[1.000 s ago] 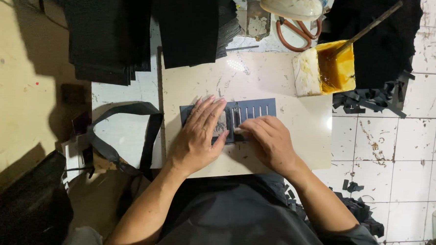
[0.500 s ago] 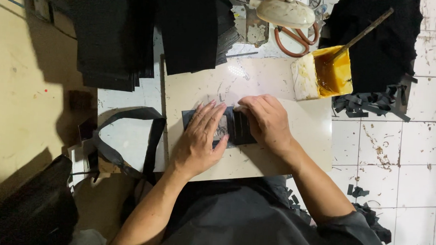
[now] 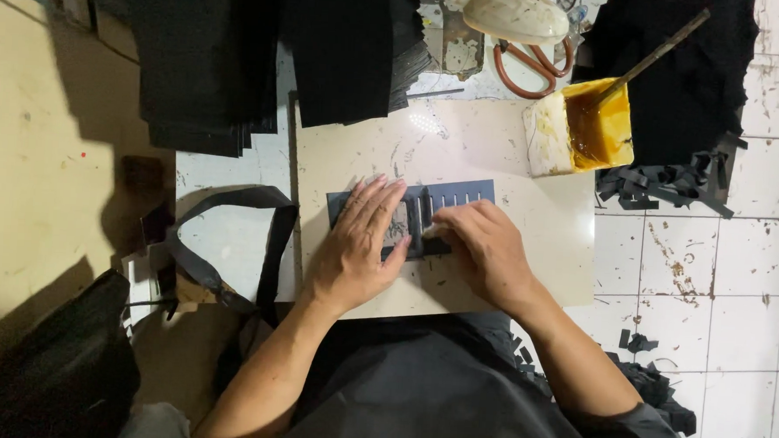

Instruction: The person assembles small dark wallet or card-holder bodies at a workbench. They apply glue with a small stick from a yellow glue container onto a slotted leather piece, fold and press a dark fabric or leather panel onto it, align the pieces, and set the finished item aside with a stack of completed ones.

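Observation:
A dark blue slotted sheet (image 3: pixel 456 198) lies flat on a pale work board (image 3: pixel 497 154) resting over my lap. My left hand (image 3: pixel 358 244) presses flat on the sheet's left part, fingers spread. My right hand (image 3: pixel 484 249) is bent over the sheet's lower middle, fingertips pinched on a small dark strip (image 3: pixel 432 245) at one of the slots. The strip is mostly hidden under my fingers.
A yellow tub of brown glue (image 3: pixel 586 131) with a stick brush (image 3: pixel 650 55) stands at the board's far right corner. Orange-handled scissors (image 3: pixel 527 72) and a lamp head (image 3: pixel 517 14) lie beyond. Stacks of black sheets (image 3: pixel 266 47) sit at the back left, black scraps (image 3: pixel 662 183) on the tiled floor, a black strap (image 3: pixel 231 238) at left.
Both hands have shifted slightly on the sheet: the right hand moved from the upper middle down toward the sheet's lower edge, uncovering more slots at right. The left hand stays pressed down.

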